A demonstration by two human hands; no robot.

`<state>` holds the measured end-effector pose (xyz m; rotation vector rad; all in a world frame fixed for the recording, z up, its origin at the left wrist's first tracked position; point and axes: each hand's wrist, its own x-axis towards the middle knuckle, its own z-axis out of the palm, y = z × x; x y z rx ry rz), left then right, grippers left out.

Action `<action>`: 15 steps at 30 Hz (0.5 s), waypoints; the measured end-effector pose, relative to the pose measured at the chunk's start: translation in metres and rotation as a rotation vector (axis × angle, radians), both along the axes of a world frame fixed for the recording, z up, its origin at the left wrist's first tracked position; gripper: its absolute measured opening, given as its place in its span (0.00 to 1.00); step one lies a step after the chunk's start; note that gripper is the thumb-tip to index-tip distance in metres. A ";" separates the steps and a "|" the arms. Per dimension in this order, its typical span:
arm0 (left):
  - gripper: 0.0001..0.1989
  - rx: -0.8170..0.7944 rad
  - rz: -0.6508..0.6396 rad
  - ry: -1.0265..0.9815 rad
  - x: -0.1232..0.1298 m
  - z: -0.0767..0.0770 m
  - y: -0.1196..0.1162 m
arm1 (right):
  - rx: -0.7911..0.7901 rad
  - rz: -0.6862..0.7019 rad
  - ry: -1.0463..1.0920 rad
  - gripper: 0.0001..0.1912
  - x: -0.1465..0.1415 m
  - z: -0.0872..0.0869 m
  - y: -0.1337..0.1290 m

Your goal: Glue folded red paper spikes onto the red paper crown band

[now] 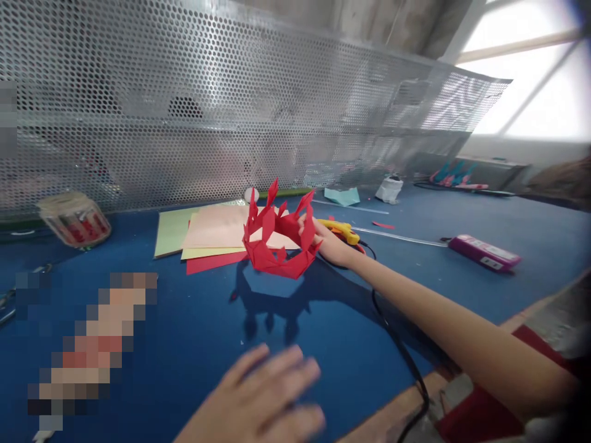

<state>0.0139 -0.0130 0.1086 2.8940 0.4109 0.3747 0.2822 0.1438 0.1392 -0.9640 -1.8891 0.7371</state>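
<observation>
A red folded-paper crown (281, 249) with pointed tips is held upright above the blue table, its shadow falling below it. My right hand (316, 239) grips the crown's right side between the fingers, the forearm reaching in from the lower right. Nearer to me, my left hand (263, 397) is low in the view, fingers spread and slightly blurred, touching nothing. Behind the crown lie stacked paper sheets (217, 227) in green, peach, yellow and red. A yellow glue gun (339, 231) with a black cord rests just behind my right hand.
The blue table (194, 344) backs onto a perforated metal screen (207, 111). At left stands a clear jar (76, 220) with red pieces. On the right are a purple box (484, 251), a crumpled white wrapper (389, 189) and pink-and-blue paper pieces (457, 176). A pixelated patch covers the left.
</observation>
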 end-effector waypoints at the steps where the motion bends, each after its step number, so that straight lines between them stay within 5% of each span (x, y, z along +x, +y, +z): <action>1: 0.23 0.054 0.146 -0.005 -0.002 -0.001 0.006 | -0.011 -0.002 0.023 0.20 -0.002 0.004 0.006; 4: 0.36 0.067 0.554 0.072 -0.007 0.002 0.022 | -0.032 0.010 0.074 0.21 -0.008 0.018 0.032; 8: 0.41 -0.142 0.655 0.244 -0.011 0.022 0.033 | -0.067 0.065 0.098 0.20 -0.017 0.034 0.070; 11: 0.43 -0.170 0.446 0.261 -0.008 0.024 0.031 | -0.135 0.065 0.072 0.17 -0.022 0.039 0.095; 13: 0.38 -0.174 0.062 0.215 -0.005 0.009 0.027 | -0.181 0.023 0.053 0.15 -0.025 0.037 0.110; 15: 0.28 -0.159 -0.127 0.076 -0.001 -0.016 0.021 | -0.218 -0.036 0.044 0.16 -0.029 0.032 0.122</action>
